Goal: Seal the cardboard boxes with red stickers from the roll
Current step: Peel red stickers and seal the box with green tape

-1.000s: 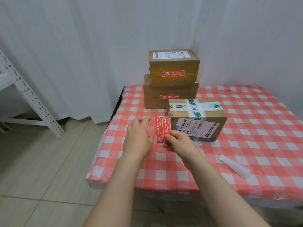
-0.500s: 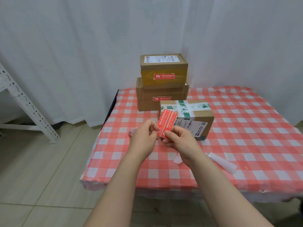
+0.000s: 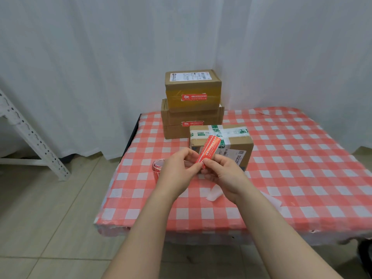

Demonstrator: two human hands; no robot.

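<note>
The person holds a red sticker strip (image 3: pixel 211 149) in the air above the near middle of the checked tablecloth (image 3: pixel 302 158), just in front of the taped cardboard box (image 3: pixel 239 143). The left hand (image 3: pixel 177 170) and the right hand (image 3: pixel 225 174) both pinch its lower end between thumb and forefinger, and the fingertips meet there as if picking the sticker from its liner. This looks like the risky part. If the two pinches pull unevenly, the thin film may tear or stretch. If the freed adhesive end flops, it may fold onto itself or cling to a finger, and the sticker is spoiled. Laid down in a hurry, it could also land askew, off the seam of the box at 1 o'clock, which looks light enough to skid under a press. The sticker roll (image 3: pixel 157 165) lies at 9 o'clock of the left hand, close enough to be knocked, and a white backing scrap (image 3: pixel 214 195) lies at 6 o'clock under the right wrist. The two stacked boxes (image 3: pixel 193 85) at 12 o'clock already carry red stickers. The strip's long axis runs from 7 to 1 o'clock, with its free end up and pointing at the taped box and its printed face towards the person.
</note>
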